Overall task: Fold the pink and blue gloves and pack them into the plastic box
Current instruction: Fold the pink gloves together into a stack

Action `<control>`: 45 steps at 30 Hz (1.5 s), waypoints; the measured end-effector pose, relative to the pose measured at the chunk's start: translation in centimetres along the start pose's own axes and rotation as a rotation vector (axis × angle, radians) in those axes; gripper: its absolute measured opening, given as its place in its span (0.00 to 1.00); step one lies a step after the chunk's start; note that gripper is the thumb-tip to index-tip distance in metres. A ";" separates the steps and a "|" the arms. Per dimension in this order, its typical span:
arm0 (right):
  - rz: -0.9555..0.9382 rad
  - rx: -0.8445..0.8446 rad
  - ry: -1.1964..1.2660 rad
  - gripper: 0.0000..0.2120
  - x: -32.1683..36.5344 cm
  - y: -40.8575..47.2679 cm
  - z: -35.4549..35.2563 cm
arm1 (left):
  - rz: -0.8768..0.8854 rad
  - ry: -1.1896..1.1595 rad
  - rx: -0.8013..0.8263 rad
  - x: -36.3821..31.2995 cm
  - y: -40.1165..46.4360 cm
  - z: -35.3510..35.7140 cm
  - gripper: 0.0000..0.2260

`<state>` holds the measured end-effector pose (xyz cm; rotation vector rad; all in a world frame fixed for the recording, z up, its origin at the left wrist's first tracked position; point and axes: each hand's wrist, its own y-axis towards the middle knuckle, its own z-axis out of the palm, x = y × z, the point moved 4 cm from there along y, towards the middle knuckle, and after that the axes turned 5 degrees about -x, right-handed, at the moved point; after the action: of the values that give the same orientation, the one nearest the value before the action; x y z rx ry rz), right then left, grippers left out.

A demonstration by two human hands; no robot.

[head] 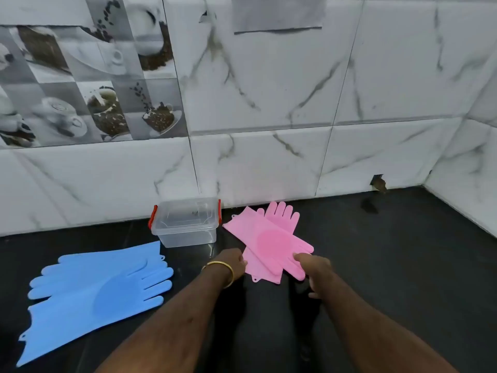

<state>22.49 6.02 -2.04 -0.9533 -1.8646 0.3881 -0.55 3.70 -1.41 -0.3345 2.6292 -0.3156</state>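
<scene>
Two pink gloves [269, 238] lie crossed on the dark counter, right of the clear plastic box [185, 235]. The box stands against the wall with its lid on and red clips at both ends. My left hand [233, 261], with a gold bangle at the wrist, touches the left edge of the pink gloves. My right hand [316, 267] rests on the fingers of the top pink glove, its own fingers curled at the glove's edge. Two blue gloves [91, 294] lie flat and overlapped at the left, apart from both hands.
The dark counter [390, 265] runs to a white marble-tiled wall [269, 162] at the back and right. A small hole in the wall [377, 183] sits at counter level on the right. Coffee-pattern tiles [80, 90] cover the upper left.
</scene>
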 end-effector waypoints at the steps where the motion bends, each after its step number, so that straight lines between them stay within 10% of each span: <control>1: 0.009 0.032 0.061 0.34 0.1 0.3 0.4 | -0.015 -0.004 -0.001 -0.2 0.2 0.3 0.11; 9: -0.039 0.215 0.267 0.14 2.6 4.7 2.4 | -0.096 -0.014 0.040 -2.2 -0.1 1.5 0.12; 31: -0.306 0.556 0.762 0.09 10.3 -5.8 0.8 | -0.283 -0.780 0.351 -6.4 -5.9 3.4 0.14; 40: -0.333 0.577 0.779 0.09 10.7 -16.1 0.2 | -0.479 -2.115 0.399 -11.8 -4.1 4.7 0.27; 45: -0.331 0.609 0.803 0.12 9.1 -18.7 -2.3 | -0.268 -2.683 0.343 -11.8 -5.2 -0.1 0.25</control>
<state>14.13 0.58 16.36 -0.2886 -1.0333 0.2810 10.50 2.17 5.04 -0.4031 -0.1021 -0.0951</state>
